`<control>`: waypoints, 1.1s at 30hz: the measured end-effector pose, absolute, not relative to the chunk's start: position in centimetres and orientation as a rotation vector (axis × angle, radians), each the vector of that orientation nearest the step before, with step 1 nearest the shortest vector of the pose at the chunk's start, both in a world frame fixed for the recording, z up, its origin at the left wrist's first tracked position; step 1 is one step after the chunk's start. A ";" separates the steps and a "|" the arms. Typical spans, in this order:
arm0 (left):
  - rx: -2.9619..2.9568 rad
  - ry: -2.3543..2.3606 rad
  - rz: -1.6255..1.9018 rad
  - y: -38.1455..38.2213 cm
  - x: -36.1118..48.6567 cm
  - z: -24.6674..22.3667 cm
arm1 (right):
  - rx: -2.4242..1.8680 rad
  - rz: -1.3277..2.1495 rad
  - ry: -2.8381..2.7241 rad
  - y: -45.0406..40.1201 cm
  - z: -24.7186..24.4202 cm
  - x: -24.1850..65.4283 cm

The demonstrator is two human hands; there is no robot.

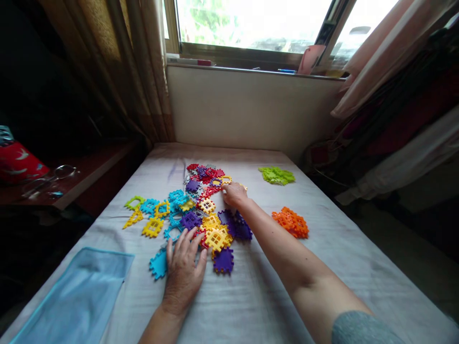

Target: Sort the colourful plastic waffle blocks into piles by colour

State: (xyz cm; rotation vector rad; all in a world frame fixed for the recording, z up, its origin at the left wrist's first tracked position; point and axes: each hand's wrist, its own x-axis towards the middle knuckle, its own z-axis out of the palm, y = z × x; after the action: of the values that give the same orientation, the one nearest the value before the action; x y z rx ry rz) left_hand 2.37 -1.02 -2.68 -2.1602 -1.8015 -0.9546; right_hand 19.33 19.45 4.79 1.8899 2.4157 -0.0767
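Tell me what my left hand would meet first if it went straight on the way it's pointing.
Probably the purple piece just beyond the fingertips of your left hand, though this view doesn't settle whether the hand would touch it or pass above.

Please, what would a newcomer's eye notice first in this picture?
Probably the mixed heap of colourful toothed pieces in the middle of the pale sheet, with both hands at it. Next, the separate orange pile and lime-green pile to its right, and the bright window beyond.
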 end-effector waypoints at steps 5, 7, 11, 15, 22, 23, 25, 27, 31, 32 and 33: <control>-2.185 -1.849 -0.940 -1.3 2.5 -2.3 | 1.831 -0.061 2.426 21.0 4.9 18.8; -2.195 -1.874 -0.934 -1.3 2.5 -2.2 | 1.799 -0.045 2.440 20.9 5.5 19.0; -2.202 -1.889 -0.947 -1.3 2.5 -2.2 | 1.762 -0.011 2.446 19.4 7.4 20.7; -2.195 -1.904 -0.960 -1.2 2.5 -2.3 | 1.808 0.000 2.409 16.6 9.3 24.3; -2.199 -1.874 -0.955 -1.0 2.4 -2.4 | 2.067 -0.100 2.188 11.5 9.8 33.6; -2.198 -1.866 -0.961 -0.9 2.3 -2.4 | 2.106 -0.106 2.151 11.0 9.7 34.9; -2.195 -1.853 -0.974 -0.9 2.3 -2.4 | 2.172 -0.102 2.093 10.0 9.4 36.9; -2.191 -1.850 -0.983 -0.8 2.2 -2.4 | 2.214 -0.097 2.057 9.3 9.1 38.3; -2.199 -1.870 -0.973 -0.8 2.2 -2.4 | 2.236 -0.124 2.022 8.5 8.9 39.2; -2.202 -1.871 -0.971 -0.8 2.2 -2.4 | 2.238 -0.124 2.027 8.5 9.1 39.1; -2.202 -1.871 -0.971 -0.8 2.2 -2.4 | 2.240 -0.118 2.041 8.7 9.3 38.8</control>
State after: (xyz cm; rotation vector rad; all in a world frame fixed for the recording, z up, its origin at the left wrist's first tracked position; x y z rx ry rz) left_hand 2.16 -0.81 -2.37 -2.2024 -1.8709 -0.9706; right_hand 38.81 8.66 9.29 2.2403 2.0409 -0.1176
